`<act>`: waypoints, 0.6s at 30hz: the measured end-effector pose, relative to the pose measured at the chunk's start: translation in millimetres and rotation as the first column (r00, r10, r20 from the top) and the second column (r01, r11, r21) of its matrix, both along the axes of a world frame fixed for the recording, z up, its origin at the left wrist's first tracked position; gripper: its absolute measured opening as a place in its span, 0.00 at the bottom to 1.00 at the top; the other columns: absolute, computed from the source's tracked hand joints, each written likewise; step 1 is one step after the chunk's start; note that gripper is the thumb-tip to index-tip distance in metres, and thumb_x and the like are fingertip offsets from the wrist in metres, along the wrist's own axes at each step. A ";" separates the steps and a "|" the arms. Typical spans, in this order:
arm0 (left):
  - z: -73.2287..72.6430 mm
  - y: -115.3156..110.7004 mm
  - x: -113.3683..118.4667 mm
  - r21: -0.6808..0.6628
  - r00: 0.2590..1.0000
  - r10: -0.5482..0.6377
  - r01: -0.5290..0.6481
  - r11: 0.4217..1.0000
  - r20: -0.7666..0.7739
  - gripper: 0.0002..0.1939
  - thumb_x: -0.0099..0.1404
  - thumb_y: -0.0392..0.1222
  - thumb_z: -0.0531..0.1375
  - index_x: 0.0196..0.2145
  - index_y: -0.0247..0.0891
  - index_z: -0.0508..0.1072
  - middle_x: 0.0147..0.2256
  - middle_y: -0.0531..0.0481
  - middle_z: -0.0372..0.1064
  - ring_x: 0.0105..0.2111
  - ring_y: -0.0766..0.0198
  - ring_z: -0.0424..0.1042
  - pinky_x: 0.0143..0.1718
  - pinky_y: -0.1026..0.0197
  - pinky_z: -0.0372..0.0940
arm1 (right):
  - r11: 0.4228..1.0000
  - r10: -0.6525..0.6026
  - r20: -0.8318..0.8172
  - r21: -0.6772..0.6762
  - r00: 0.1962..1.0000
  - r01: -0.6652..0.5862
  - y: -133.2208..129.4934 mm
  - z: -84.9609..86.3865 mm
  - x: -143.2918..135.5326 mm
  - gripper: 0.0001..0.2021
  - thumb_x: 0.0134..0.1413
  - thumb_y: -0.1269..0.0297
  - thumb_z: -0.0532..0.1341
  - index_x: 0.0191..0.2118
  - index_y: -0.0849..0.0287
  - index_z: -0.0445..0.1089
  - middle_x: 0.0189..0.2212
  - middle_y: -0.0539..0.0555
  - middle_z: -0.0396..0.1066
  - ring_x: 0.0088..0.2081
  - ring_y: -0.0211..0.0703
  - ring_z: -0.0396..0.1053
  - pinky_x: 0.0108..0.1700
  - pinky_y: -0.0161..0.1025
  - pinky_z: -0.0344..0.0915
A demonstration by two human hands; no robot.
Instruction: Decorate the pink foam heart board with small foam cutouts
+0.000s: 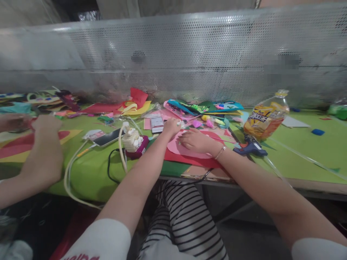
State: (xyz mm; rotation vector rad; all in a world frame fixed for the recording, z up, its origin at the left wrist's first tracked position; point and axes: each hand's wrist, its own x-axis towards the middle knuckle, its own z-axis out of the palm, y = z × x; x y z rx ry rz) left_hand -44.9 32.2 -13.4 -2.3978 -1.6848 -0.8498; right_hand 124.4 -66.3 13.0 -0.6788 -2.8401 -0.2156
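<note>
On the table in front of me, my right hand lies with its fingers stretched flat over a pink cut-out sheet. Under that pink piece is a larger red sheet. My left hand is just left of and slightly beyond the right one, its fingers curled in. Something small and whitish shows at its fingertips, too blurred to name. Close behind the hands are small pink and yellow pieces. A dark blue glue gun rests to the right of my right wrist.
A clear bottle with orange contents stands behind the glue gun. On the left are a purple power strip with plugs and cables, and a phone. Coloured sheets lie at the back. A co-worker's arm reaches in at far left.
</note>
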 end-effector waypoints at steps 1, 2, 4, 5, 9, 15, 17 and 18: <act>-1.4 1.5 -0.3 -0.007 1.000 -0.004 0.004 1.000 -0.007 0.17 0.58 0.40 0.53 0.44 0.36 0.72 0.44 0.40 0.69 0.47 0.54 0.66 0.50 0.55 0.58 | 1.000 0.010 -0.007 0.009 1.000 -0.010 -0.3 1.0 0.6 0.19 0.62 0.65 0.44 0.48 0.60 0.70 0.48 0.59 0.70 0.53 0.48 0.61 0.56 0.50 0.45; -2.8 2.9 -0.6 -0.016 1.000 -0.011 0.011 1.000 -0.006 0.17 0.58 0.40 0.54 0.44 0.36 0.72 0.44 0.39 0.69 0.47 0.54 0.66 0.50 0.56 0.58 | 1.000 0.025 -0.010 0.017 1.000 -0.025 -0.6 1.8 1.0 0.19 0.62 0.65 0.44 0.48 0.60 0.70 0.49 0.59 0.70 0.53 0.47 0.60 0.56 0.50 0.44; -4.9 4.7 -0.7 -0.054 0.999 -0.039 0.039 0.998 0.015 0.16 0.57 0.41 0.54 0.43 0.36 0.73 0.44 0.39 0.70 0.46 0.53 0.67 0.48 0.56 0.59 | 0.998 0.058 -0.001 0.016 0.998 -0.058 -0.9 2.3 0.8 0.18 0.62 0.65 0.45 0.47 0.59 0.70 0.49 0.57 0.69 0.53 0.46 0.60 0.57 0.49 0.44; -5.4 4.9 -0.5 -0.085 0.998 -0.050 0.052 0.995 0.024 0.16 0.57 0.42 0.54 0.42 0.36 0.73 0.44 0.39 0.70 0.46 0.53 0.67 0.47 0.56 0.59 | 0.998 0.068 0.007 0.008 0.998 -0.068 -0.9 2.1 0.4 0.18 0.61 0.65 0.46 0.47 0.59 0.70 0.49 0.57 0.70 0.53 0.46 0.61 0.57 0.48 0.45; -2.8 0.4 0.8 -0.166 0.998 -0.060 0.060 0.984 0.008 0.14 0.57 0.44 0.54 0.38 0.38 0.74 0.42 0.42 0.71 0.44 0.54 0.68 0.45 0.58 0.60 | 0.998 0.060 0.005 -0.030 0.998 -0.060 0.1 -0.1 -1.4 0.18 0.61 0.66 0.46 0.48 0.58 0.70 0.48 0.57 0.70 0.52 0.46 0.61 0.57 0.49 0.46; 2.6 -6.0 1.6 -0.148 0.993 -0.055 0.039 0.988 -0.107 0.13 0.55 0.46 0.56 0.35 0.39 0.74 0.38 0.43 0.72 0.40 0.55 0.69 0.40 0.60 0.62 | 0.993 0.089 -0.009 -0.076 0.996 -0.089 2.4 -0.3 1.6 0.19 0.59 0.68 0.47 0.50 0.57 0.69 0.52 0.56 0.67 0.55 0.46 0.58 0.58 0.50 0.46; 1.8 -5.2 1.2 -0.148 0.990 -0.041 0.021 0.989 -0.137 0.14 0.53 0.47 0.57 0.34 0.38 0.74 0.38 0.41 0.71 0.38 0.53 0.70 0.37 0.59 0.62 | 0.990 0.102 0.004 -0.094 0.995 -0.101 2.1 0.0 1.6 0.18 0.60 0.68 0.47 0.49 0.56 0.70 0.52 0.56 0.67 0.55 0.46 0.59 0.59 0.50 0.46; 1.0 -4.4 0.8 -0.148 0.989 -0.043 0.022 0.989 -0.141 0.14 0.53 0.48 0.58 0.34 0.37 0.74 0.37 0.41 0.71 0.38 0.53 0.70 0.37 0.59 0.62 | 0.990 0.106 0.005 -0.099 0.994 -0.105 2.0 0.1 1.4 0.18 0.60 0.68 0.47 0.48 0.55 0.70 0.52 0.56 0.67 0.54 0.46 0.59 0.59 0.51 0.46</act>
